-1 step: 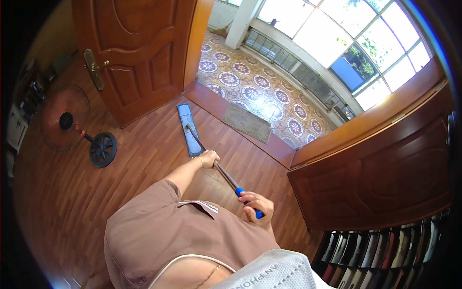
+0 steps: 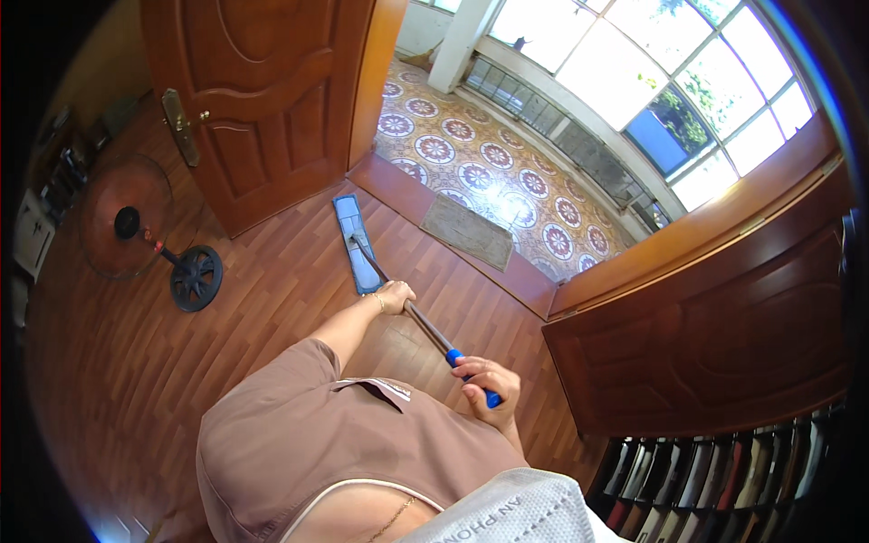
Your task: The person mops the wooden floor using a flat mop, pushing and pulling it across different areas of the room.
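Note:
Both of my hands grip a flat mop (image 2: 358,237). Its blue rectangular pad rests on the wooden floor in front of me, close to the doorway. My left hand (image 2: 396,297) is closed around the pole, a short way up from the pad. Nearer to my body, my right hand (image 2: 491,391) wraps the blue grip at the pole's top end, with my thumb on the near side. The pole slants from the pad down to the right.
An open wooden door (image 2: 258,118) stands behind the pad, another door leaf (image 2: 697,335) at the right. A doormat (image 2: 468,232) lies at the threshold before patterned tiles (image 2: 493,156). To the left is a standing fan (image 2: 195,276); lower right, a rack of shoes (image 2: 715,466).
The view has shifted very slightly, and my right hand with the grip sits a touch farther right. Both hands keep hold of the mop.

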Available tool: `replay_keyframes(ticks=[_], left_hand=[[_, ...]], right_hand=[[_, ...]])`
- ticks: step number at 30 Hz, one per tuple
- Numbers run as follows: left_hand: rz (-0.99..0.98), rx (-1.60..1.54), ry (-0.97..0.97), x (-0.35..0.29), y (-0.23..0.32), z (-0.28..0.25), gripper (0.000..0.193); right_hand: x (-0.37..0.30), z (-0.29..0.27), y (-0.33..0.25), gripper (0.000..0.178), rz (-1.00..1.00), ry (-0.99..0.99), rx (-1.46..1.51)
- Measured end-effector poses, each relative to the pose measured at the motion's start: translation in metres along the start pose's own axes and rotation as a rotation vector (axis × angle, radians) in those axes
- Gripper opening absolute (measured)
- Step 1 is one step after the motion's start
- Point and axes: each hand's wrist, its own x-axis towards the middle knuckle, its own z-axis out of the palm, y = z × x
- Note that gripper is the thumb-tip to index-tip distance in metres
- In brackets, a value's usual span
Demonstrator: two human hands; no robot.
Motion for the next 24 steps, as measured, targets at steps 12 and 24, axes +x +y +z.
replay_keyframes(ticks=[12, 24], left_hand=[[-0.171, -0.104, 0.186, -0.106, 0.041, -0.016, 0.028], [-0.395, -0.266, 0.326, -0.298, 0.112, -0.04, 0.031]], right_hand=[[0.05, -0.028, -0.02, 0.019, -0.214, -0.242, 0.224], [0.031, 0.071, -0.108, 0.053, -0.405, -0.417, 0.504]])
